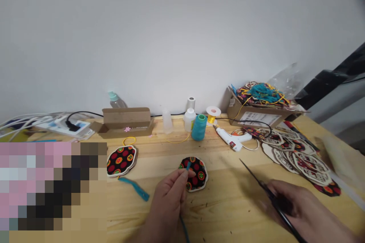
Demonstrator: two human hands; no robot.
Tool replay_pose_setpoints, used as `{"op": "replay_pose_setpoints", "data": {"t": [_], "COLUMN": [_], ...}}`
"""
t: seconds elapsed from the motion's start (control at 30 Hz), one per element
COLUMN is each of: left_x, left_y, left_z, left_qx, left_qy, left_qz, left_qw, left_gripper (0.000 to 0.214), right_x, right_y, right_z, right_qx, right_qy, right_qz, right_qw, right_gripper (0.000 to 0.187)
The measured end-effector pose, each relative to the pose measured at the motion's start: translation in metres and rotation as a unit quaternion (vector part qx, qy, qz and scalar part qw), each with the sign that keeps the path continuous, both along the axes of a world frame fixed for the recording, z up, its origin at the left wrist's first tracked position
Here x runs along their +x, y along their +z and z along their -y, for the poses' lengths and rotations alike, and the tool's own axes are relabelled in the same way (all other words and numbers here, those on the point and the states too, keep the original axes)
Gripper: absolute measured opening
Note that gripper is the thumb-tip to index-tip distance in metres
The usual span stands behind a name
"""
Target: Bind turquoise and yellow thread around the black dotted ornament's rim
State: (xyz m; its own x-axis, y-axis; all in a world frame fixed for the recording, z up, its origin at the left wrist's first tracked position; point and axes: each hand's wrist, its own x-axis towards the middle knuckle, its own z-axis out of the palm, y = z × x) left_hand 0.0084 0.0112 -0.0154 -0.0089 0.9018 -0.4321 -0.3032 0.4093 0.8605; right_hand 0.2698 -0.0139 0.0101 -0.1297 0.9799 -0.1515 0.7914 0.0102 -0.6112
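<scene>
My left hand is closed in a pinch on a teal tassel cord, whose end pokes up just above a black patterned fabric piece lying on the wooden table. The cord trails down below my wrist. My right hand, blurred by motion, grips a pair of scissors whose thin dark blades point up and left over the table. A second teal tassel lies loose to the left, below a small stack of patterned pieces.
Along the back stand a teal thread spool, white bottles, a gold wire reel, a white glue gun, an open cardboard tray and a box of cords. Several patterned cutouts spread at right. A power strip sits far left.
</scene>
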Motion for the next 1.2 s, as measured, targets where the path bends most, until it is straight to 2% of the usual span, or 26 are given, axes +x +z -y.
{"op": "replay_pose_setpoints", "data": {"t": [0.1, 0.2, 0.3, 0.37, 0.43, 0.6, 0.73, 0.87, 1.2], "left_x": [-0.001, -0.002, -0.003, -0.004, -0.004, -0.005, -0.005, -0.003, -0.003], "left_y": [0.000, 0.001, 0.002, 0.000, -0.002, -0.006, -0.001, 0.002, -0.006], "left_z": [-0.002, -0.004, -0.006, -0.006, -0.006, -0.004, -0.005, -0.004, -0.001], "left_qx": [-0.006, -0.004, 0.006, 0.009, 0.007, 0.009, 0.008, 0.011, 0.009], "left_qy": [0.007, 0.012, 0.020, 0.022, 0.020, 0.028, 0.053, 0.055, -0.025], "left_qz": [-0.006, -0.020, -0.024, -0.019, -0.010, 0.002, -0.001, 0.012, -0.033], "left_qw": [1.000, 1.000, 0.999, 1.000, 1.000, 1.000, 0.999, 0.998, 0.999], "left_gripper": [0.030, 0.031, 0.030, 0.030, 0.029, 0.025, 0.023, 0.020, 0.026], "right_x": [-0.039, -0.066, -0.076, -0.075, -0.071, -0.062, -0.061, -0.063, -0.070], "right_y": [0.011, 0.010, 0.006, 0.003, 0.000, 0.002, 0.008, 0.006, 0.009], "right_z": [-0.026, -0.055, -0.073, -0.075, -0.073, -0.063, -0.061, -0.058, -0.056], "right_qx": [-0.074, -0.161, -0.197, -0.192, -0.191, -0.200, -0.236, -0.227, -0.189], "right_qy": [0.055, 0.089, 0.152, 0.193, 0.211, 0.197, 0.215, 0.209, 0.207], "right_qz": [-0.119, -0.274, -0.381, -0.392, -0.360, -0.225, -0.176, -0.158, -0.132], "right_qw": [0.989, 0.944, 0.890, 0.879, 0.889, 0.933, 0.931, 0.938, 0.951], "right_gripper": [0.014, 0.028, 0.046, 0.057, 0.061, 0.063, 0.057, 0.052, 0.048]}}
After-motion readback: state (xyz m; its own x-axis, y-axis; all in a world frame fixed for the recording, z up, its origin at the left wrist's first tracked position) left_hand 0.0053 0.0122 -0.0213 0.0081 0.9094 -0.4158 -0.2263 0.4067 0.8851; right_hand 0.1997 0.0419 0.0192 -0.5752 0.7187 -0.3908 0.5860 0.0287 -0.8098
